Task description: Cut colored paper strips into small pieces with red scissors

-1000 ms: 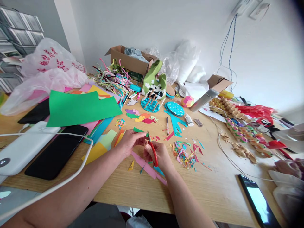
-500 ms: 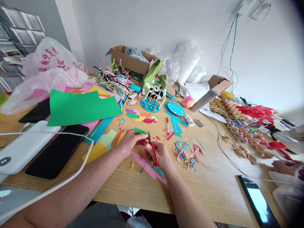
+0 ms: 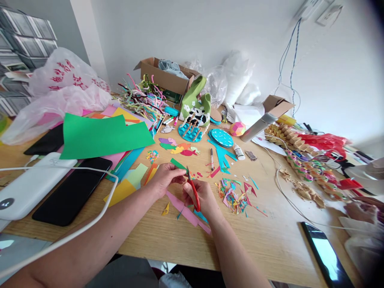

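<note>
My left hand [image 3: 166, 178] pinches a small strip of green paper [image 3: 178, 163] just above the wooden table [image 3: 270, 244]. Close on its right, my right hand [image 3: 203, 196] is closed round red-handled scissors [image 3: 194, 191], whose blades point up and meet the green strip at its right end. Pink and blue paper offcuts [image 3: 186, 210] lie on the table under both hands. A heap of mixed coloured scraps [image 3: 233, 196] sits just right of my right hand.
Large green sheets [image 3: 102, 136] over a coloured paper stack, two black phones [image 3: 72, 192] and a white power bank [image 3: 30, 186] with cable lie left. Paper fish [image 3: 178, 147], blue cutouts [image 3: 221, 140], a pen and glue lie behind. Another phone [image 3: 327, 256] and another person's hand [image 3: 360, 210] are right.
The green strip has tilted and shifted slightly up in my left hand, with the scissors staying at its edge. The other person's hand at the right has drawn back a little.
</note>
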`<move>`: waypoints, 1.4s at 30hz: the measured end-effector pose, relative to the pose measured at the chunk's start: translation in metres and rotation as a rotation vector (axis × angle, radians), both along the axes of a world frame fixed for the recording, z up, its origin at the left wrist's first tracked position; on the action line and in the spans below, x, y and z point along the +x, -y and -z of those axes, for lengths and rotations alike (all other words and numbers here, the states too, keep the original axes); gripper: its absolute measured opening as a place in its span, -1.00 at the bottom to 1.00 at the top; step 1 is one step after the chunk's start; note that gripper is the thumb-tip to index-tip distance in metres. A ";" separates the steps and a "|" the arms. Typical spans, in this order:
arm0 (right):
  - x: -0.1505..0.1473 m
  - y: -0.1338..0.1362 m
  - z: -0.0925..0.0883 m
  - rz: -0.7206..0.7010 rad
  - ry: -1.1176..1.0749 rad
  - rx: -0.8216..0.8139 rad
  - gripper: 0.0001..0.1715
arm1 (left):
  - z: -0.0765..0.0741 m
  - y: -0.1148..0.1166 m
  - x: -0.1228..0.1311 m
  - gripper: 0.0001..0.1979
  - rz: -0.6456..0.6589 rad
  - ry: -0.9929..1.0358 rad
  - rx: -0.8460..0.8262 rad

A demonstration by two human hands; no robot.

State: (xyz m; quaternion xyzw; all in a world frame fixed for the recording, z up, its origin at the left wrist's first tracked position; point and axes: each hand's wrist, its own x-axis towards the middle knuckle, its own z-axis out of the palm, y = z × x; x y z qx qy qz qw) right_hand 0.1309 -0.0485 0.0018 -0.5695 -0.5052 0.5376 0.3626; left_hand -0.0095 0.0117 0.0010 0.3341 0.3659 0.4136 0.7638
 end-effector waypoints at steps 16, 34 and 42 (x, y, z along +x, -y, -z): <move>0.000 0.001 0.000 -0.003 0.008 0.011 -0.42 | 0.000 0.000 0.000 -0.84 0.010 -0.002 0.004; 0.000 0.001 -0.005 -0.008 0.047 -0.007 -0.42 | -0.004 0.001 -0.002 -0.87 0.070 -0.052 0.042; 0.001 0.002 -0.006 -0.016 0.053 0.001 -0.42 | 0.000 -0.001 -0.002 -0.86 0.081 -0.077 0.068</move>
